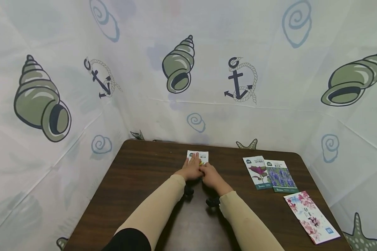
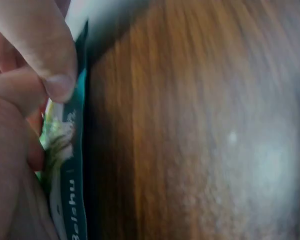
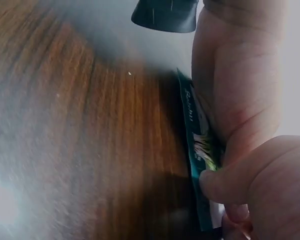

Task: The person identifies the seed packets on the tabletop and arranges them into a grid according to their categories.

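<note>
Beneath the left hand's [image 1: 190, 170] straight fingers, a white, teal-edged packet [image 1: 204, 156] is partly hidden; the right hand's [image 1: 212, 177] grip cannot be told.

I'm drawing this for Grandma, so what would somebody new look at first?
Probably the big green shells printed on the white cloth around the table. Next, a person's fingers on a small packet toward the table's far edge. Then the bright pink-flowered packet at the table's right side.
</note>
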